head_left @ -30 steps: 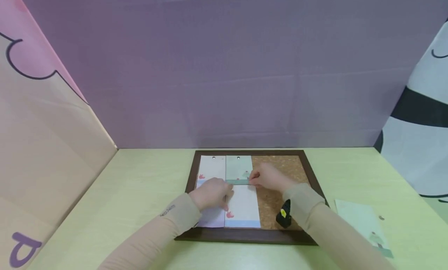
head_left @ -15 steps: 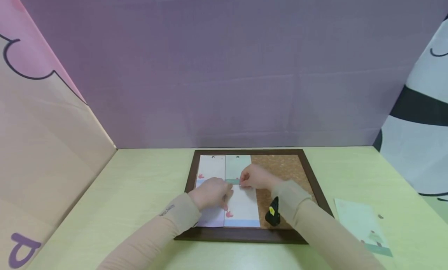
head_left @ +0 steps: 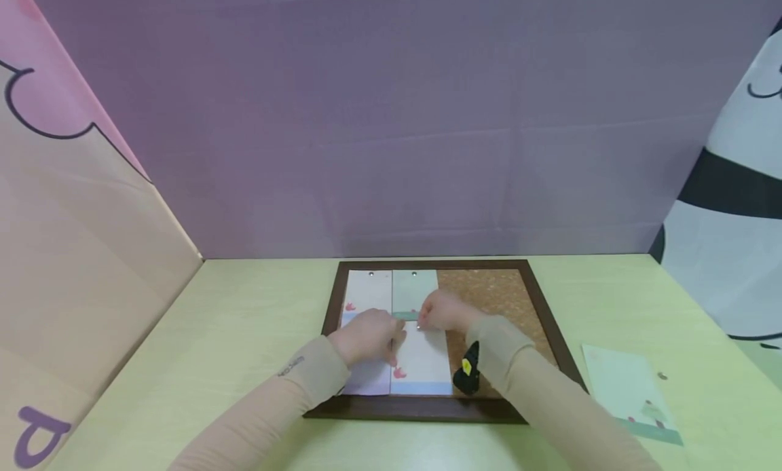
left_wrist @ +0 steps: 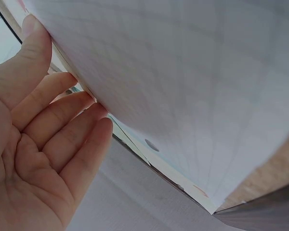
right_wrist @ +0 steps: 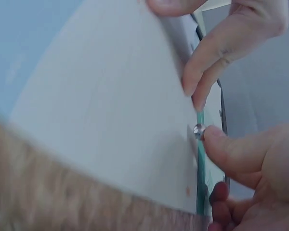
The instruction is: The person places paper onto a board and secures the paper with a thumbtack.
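A framed cork board [head_left: 489,288] lies on the table, with several printed paper sheets on its left part. My left hand [head_left: 369,335] rests its fingertips on the lower white sheet [head_left: 424,359], near its left edge; in the left wrist view its thumb [left_wrist: 33,48] and fingers are spread along the paper. At the top edge of that sheet, my right hand [head_left: 444,310] pinches a small clear, shiny pushpin [right_wrist: 199,131]. The thumb [right_wrist: 219,144] lies against the pin in the right wrist view. Just above is a green sheet [head_left: 404,293] with a silver pin at its top.
A loose pale green sheet [head_left: 629,389] lies on the table right of the board, a small round shiny thing [head_left: 662,376] beside it. A dark frame [head_left: 415,408] borders the cork. Behind the table hangs a purple backdrop [head_left: 391,152].
My right hand has moved left from the green sheet's lower right corner to the white sheet's top edge, then stayed near there. My left hand has kept its place.
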A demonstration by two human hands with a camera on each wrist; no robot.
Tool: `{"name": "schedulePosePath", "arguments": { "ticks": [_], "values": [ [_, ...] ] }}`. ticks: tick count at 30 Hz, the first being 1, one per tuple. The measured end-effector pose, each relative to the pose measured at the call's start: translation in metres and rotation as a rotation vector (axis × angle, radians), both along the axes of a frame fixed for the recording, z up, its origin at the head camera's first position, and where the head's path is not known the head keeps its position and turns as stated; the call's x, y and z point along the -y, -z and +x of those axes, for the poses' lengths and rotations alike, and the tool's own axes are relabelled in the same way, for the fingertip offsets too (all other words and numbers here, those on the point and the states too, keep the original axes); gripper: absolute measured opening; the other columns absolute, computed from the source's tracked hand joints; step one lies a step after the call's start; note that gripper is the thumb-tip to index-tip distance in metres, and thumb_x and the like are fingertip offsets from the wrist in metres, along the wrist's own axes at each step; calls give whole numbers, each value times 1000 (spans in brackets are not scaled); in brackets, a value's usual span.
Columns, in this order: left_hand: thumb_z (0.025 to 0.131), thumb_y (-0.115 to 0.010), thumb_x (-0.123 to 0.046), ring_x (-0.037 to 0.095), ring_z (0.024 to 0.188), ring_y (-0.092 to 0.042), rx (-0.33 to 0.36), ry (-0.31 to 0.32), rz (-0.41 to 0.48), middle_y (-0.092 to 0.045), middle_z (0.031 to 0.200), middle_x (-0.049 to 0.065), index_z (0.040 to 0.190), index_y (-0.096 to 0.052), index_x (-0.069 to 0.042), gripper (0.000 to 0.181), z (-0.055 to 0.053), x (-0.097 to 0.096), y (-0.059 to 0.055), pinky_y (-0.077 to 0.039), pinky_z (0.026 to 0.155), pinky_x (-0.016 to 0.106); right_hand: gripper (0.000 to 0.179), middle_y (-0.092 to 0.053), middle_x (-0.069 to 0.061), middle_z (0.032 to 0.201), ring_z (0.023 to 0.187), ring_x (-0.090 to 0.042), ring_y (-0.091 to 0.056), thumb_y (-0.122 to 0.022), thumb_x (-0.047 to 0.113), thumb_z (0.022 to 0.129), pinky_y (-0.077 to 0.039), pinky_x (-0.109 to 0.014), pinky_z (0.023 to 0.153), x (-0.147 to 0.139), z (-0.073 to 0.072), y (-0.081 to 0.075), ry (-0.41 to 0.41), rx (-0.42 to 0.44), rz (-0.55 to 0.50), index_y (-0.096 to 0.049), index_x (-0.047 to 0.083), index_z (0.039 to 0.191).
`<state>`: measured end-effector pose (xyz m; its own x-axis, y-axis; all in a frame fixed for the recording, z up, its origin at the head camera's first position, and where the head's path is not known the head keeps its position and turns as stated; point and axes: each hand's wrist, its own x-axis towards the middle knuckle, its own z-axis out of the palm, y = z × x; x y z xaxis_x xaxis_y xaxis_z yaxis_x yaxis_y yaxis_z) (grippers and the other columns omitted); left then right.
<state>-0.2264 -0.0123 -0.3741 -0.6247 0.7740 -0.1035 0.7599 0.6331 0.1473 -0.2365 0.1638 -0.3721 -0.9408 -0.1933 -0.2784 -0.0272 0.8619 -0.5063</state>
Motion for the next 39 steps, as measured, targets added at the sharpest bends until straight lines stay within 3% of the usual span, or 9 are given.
{"name": "schedulePosePath", "arguments": {
  "ticks": [9, 19, 28, 39],
  "values": [
    [67, -82, -31, 7, 59, -52, 0, -5, 1, -58, 64, -8, 72, -60, -15, 28, -1, 0, 1, -46, 62, 21, 11, -65, 2, 80, 75, -14, -52, -72, 21, 82, -42, -30, 77, 7, -2, -2, 85, 56, 81, -73, 11, 82],
    [67, -81, -31, 7, 59, -51, -9, 12, -2, -58, 64, -8, 70, -62, -16, 25, -1, 1, 2, -46, 62, 21, 12, -67, -2, 88, 83, -17, -56, -72, 21, 81, -42, -41, 94, 11, -1, -6, 80, 62, 113, -72, 10, 84],
    [67, -81, -33, 6, 58, -50, -39, 41, -33, -57, 64, -9, 67, -62, -17, 25, -1, 1, 1, -45, 61, 21, 18, -64, -5, 91, 83, -19, -55, -72, 22, 80, -47, -39, 87, 13, -3, -3, 113, 102, 150, -69, 7, 90],
    [67, -81, -32, 7, 60, -52, -34, 46, -13, -59, 65, -8, 66, -62, -17, 24, -1, 1, 1, -46, 62, 21, 24, -67, -8, 97, 85, -19, -56, -70, 22, 81, -41, -44, 98, 15, -6, -1, 126, 100, 182, -69, 3, 96]
  ]
}}
